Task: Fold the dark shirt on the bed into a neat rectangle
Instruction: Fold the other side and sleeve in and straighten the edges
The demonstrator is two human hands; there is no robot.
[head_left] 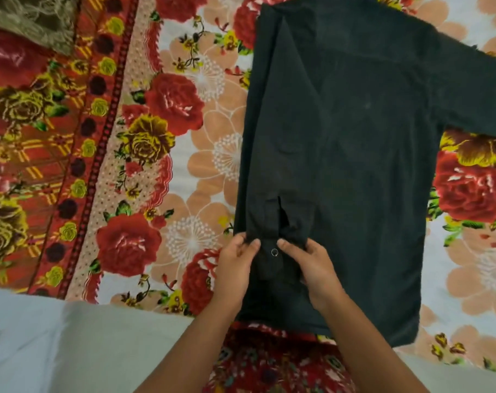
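Observation:
The dark shirt [354, 131] lies flat on the flowered bedspread [201, 154], hem toward me. Its left sleeve is folded over the body and runs down the left side to a cuff [270, 260] with a small metal snap. The right sleeve [479, 92] still stretches out to the right edge of the view. My left hand [235, 268] pinches the cuff's left side. My right hand [312, 268] pinches its right side. Both hands rest on the shirt near the hem.
A red and yellow patterned blanket [42, 154] covers the left part of the bed, with a lacy brown cloth [34, 21] at the top left. Pale fabric [79, 341] lies along the near edge at bottom left.

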